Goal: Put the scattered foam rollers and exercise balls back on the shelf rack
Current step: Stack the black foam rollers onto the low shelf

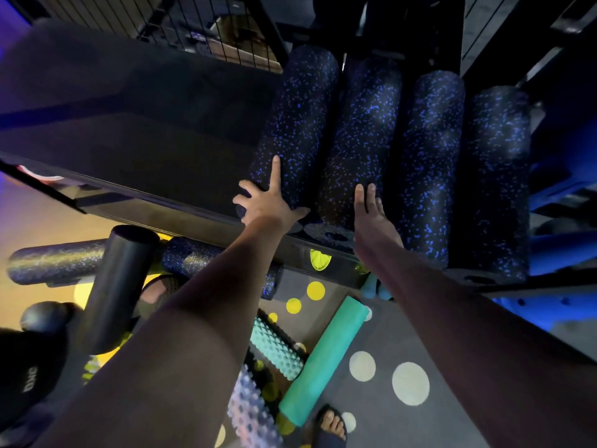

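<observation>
Several long black foam rollers with blue speckles lie side by side on the dark shelf (135, 134) of the rack. My left hand (268, 198) lies with spread fingers on the near end of the leftmost roller (297, 121). My right hand (371, 215) rests flat on the near end of the second roller (365, 130). Two more speckled rollers (429, 150) (497, 169) lie to the right. On the floor below are a speckled roller (55, 263), a plain black roller (119, 286), a smooth teal roller (323, 360), a knobbly teal roller (274, 347) and a pale spiky roller (248, 412).
A wire basket (206, 30) stands behind the shelf. A dark ball (45, 315) lies at the far left on the floor. The grey mat (403, 421) has pale and yellow dots. My sandalled foot (332, 425) stands beside the teal roller. Blue-lit rack parts fill the right side.
</observation>
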A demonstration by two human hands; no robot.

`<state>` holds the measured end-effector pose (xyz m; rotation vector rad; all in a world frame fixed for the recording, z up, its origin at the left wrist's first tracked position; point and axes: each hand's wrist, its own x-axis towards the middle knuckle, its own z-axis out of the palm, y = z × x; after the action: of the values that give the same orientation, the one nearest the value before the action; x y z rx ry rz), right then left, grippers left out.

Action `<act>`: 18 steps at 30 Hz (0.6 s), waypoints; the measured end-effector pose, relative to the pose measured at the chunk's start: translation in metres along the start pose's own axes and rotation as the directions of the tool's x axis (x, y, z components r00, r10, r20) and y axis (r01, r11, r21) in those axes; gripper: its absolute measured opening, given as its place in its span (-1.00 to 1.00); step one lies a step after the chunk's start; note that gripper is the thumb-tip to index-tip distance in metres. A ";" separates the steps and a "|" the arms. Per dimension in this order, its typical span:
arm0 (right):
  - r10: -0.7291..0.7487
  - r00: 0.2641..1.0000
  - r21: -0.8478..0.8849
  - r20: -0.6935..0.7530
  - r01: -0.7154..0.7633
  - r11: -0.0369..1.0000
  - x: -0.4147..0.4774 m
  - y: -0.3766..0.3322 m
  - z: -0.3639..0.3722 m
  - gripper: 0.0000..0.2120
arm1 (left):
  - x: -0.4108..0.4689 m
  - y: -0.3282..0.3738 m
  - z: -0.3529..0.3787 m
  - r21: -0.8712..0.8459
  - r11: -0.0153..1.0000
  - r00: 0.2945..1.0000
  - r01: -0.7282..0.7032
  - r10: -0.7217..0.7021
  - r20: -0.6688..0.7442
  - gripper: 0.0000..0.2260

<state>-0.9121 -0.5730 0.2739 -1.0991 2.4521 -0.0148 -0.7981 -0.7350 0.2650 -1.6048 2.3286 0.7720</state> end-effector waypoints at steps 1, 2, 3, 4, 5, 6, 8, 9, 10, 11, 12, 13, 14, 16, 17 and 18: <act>0.014 1.000 -0.002 -0.008 -0.014 1.000 0.000 -0.001 0.001 -0.13 | 0.000 -0.001 0.001 0.001 1.000 1.000 -0.013 0.013 -0.003 0.12; 0.030 0.999 -0.005 -0.019 -0.030 1.000 -0.001 -0.003 0.002 -0.14 | 0.000 -0.002 0.002 -0.010 1.000 1.000 -0.019 0.019 0.003 0.11; 0.049 0.998 -0.016 -0.035 -0.050 0.999 -0.003 -0.005 0.001 -0.16 | 0.000 -0.002 0.002 -0.027 0.999 1.000 -0.021 0.021 0.014 0.10; 0.068 0.996 -0.040 -0.059 -0.070 0.997 -0.006 -0.008 0.001 -0.19 | 0.000 -0.001 0.002 -0.037 0.999 0.999 -0.022 0.023 0.028 0.10; 0.075 0.991 -0.078 -0.111 -0.084 0.993 -0.009 -0.012 0.002 -0.23 | 0.000 0.000 0.001 -0.040 0.999 0.999 -0.024 0.025 0.039 0.09; 0.064 0.978 -0.125 -0.197 -0.089 0.988 -0.013 -0.017 0.004 -0.28 | 0.000 0.000 -0.001 -0.043 0.999 0.998 -0.028 0.030 0.049 0.08; 0.015 0.929 -0.208 -0.370 -0.098 0.973 -0.030 -0.037 0.011 -0.33 | -0.005 -0.009 -0.003 -0.090 0.993 0.995 -0.077 0.082 0.059 0.01; -0.007 0.902 -0.219 -0.432 -0.098 0.971 -0.039 -0.051 0.019 -0.34 | -0.009 -0.019 -0.005 -0.141 0.981 0.990 -0.130 0.137 0.036 -0.06; -0.027 0.885 -0.223 -0.466 -0.087 0.971 -0.047 -0.069 0.029 -0.34 | -0.014 -0.035 -0.006 -0.197 0.960 0.980 -0.198 0.200 -0.013 -0.15; -0.043 0.879 -0.228 -0.474 -0.075 0.971 -0.055 -0.090 0.042 -0.33 | -0.020 -0.059 -0.005 -0.267 0.921 0.959 -0.284 0.269 -0.095 -0.24; -0.053 0.881 -0.225 -0.470 -0.062 0.972 -0.062 -0.113 0.056 -0.32 | -0.026 -0.088 -0.007 -0.328 0.872 0.930 -0.364 0.319 -0.182 -0.32; -0.043 0.882 -0.200 -0.470 -0.058 0.978 -0.067 -0.137 0.071 -0.32 | -0.031 -0.122 -0.009 -0.373 0.823 0.902 -0.427 0.357 -0.244 -0.38; -0.006 0.882 -0.147 -0.472 -0.073 0.986 -0.070 -0.161 0.087 -0.34 | -0.030 -0.162 -0.008 -0.428 0.784 0.892 -0.450 0.379 -0.246 -0.41; 0.117 0.906 -0.014 -0.408 -0.135 0.991 -0.074 -0.211 0.117 -0.44 | -0.023 -0.241 -0.017 -0.548 0.768 0.937 -0.333 0.335 -0.100 -0.47; 0.186 0.926 0.057 -0.328 -0.177 0.983 -0.075 -0.237 0.130 -0.50 | -0.017 -0.284 -0.019 -0.542 0.796 0.950 -0.270 0.313 -0.014 -0.49; 0.249 0.938 0.132 -0.240 -0.223 0.966 -0.076 -0.261 0.144 -0.56 | -0.012 -0.323 -0.024 -0.515 0.828 0.957 -0.222 0.287 0.049 -0.51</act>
<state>-0.6251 -0.6728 0.2244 -0.7935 2.7637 -0.2178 -0.4954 -0.8250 0.1936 -1.3602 2.4033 1.6124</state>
